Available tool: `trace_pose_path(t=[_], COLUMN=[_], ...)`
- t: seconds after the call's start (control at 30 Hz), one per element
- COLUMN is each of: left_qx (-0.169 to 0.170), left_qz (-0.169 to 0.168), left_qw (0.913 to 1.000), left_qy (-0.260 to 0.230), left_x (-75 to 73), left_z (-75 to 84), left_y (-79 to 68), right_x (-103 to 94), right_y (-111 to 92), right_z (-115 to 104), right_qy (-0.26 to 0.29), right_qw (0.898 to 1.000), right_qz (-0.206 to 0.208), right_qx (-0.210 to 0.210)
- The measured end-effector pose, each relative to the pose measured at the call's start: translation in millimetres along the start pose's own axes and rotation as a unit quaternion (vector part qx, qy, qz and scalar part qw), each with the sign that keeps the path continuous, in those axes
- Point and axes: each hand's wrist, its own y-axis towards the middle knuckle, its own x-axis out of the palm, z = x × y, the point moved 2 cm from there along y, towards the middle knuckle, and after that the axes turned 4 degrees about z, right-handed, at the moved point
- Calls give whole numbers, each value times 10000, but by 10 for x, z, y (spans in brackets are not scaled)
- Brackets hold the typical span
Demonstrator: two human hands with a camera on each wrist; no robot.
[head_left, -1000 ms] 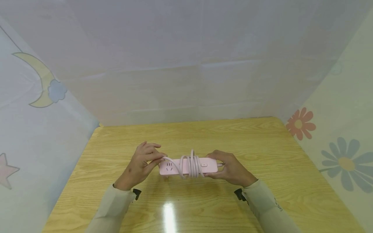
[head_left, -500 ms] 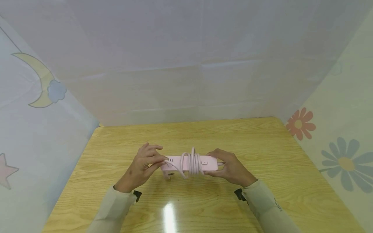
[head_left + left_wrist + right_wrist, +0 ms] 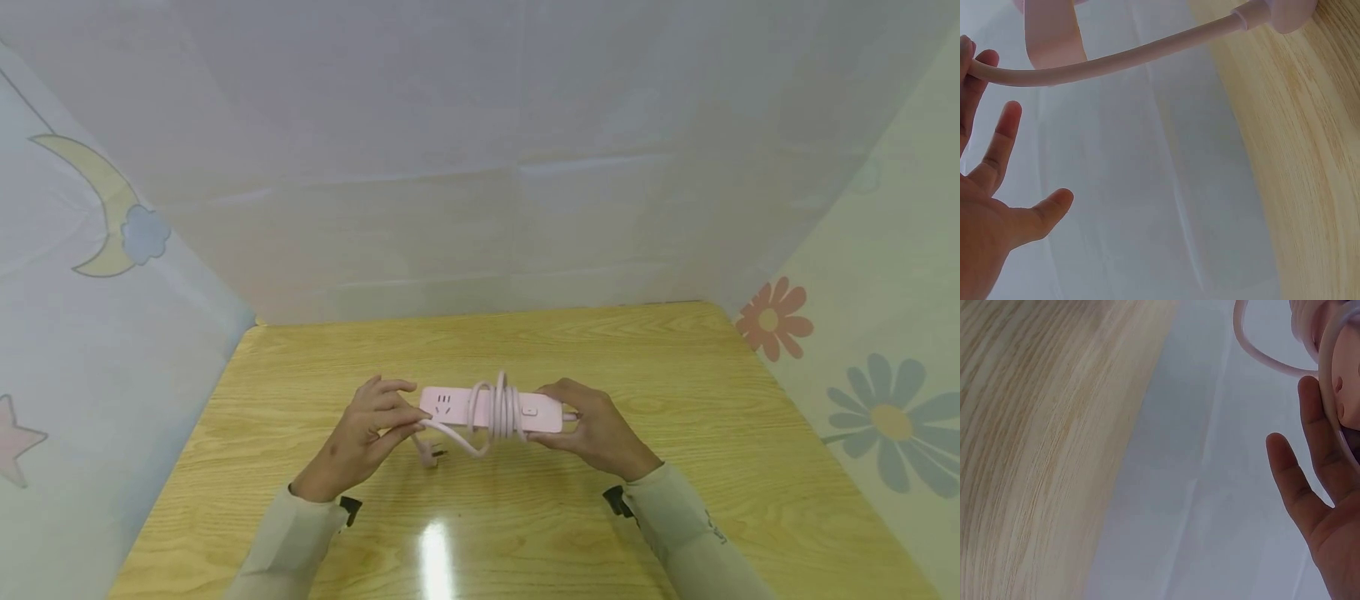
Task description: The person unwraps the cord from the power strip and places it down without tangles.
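A pink power strip (image 3: 542, 413) is held over the table in the head view, its socket face and switch turned toward me. Its pale pink cord (image 3: 504, 414) wraps the middle in several loops. My right hand (image 3: 600, 429) grips the strip's right end, thumb and fingers on opposite long edges. At the other end, my left hand (image 3: 367, 437) pinches a loose stretch of cord, which sags in front of the strip. From these fingers a short length hangs down to the plug (image 3: 428, 454), prongs pointing right. The left wrist view shows this cord (image 3: 1129, 61) running to the plug.
Below both hands is a wood-grain table (image 3: 480, 517) with a bright light reflection near its front. A pale sheet wall (image 3: 480, 233) stands along the back edge. Side walls carry a moon print (image 3: 108, 200) and flower prints (image 3: 890, 422).
The strip has risen a little, and its left end has come clear of the left fingers. The pinched cord now sags farther from the strip. The plug has come into view below.
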Motion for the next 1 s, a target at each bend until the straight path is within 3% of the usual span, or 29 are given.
trace_pose_path(t=[0.53,1.0], left_qx=[-176,-212], left_qz=[-103,-198], left_qw=[9997,9996], left_qy=[-158,73], left_x=[-10,-2], left_z=[20,-3], left_y=[-46,-85], right_x=[-9,-30], right_y=[8,1], right_z=[-7,3], right_qy=[-55,-157], right_qw=[9997,9986], right_qz=[235,454], right_qx=[-58,-207])
